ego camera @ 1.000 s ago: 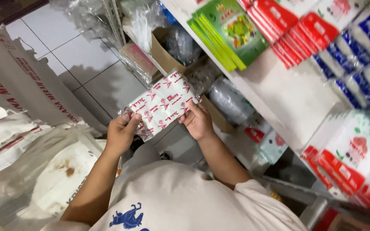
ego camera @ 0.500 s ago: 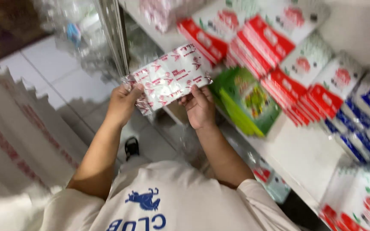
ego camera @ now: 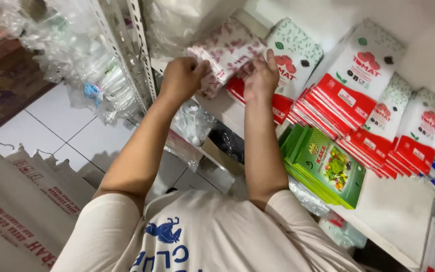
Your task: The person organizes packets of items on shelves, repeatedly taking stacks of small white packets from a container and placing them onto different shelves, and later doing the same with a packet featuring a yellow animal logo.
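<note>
At far left lie torn sacks (ego camera: 21,201) on the floor, and above them bagged plastic cups (ego camera: 96,75) hang by the metal rack post (ego camera: 137,55). Our left hand (ego camera: 182,78) is closed on the left edge of a stack of white packets with red print (ego camera: 227,53); our right hand (ego camera: 260,78) grips its right edge, fingers curled over the top. The stack is raised at the shelf's (ego camera: 393,201) left end, just before the red-and-white packs (ego camera: 346,100), with green packs (ego camera: 328,166) lower right. We judge the step in hand to be setting this stack on the shelf. The next move seems to call for sliding it level into the gap at the left, keeping the packets squared so none slips off the edge
</note>
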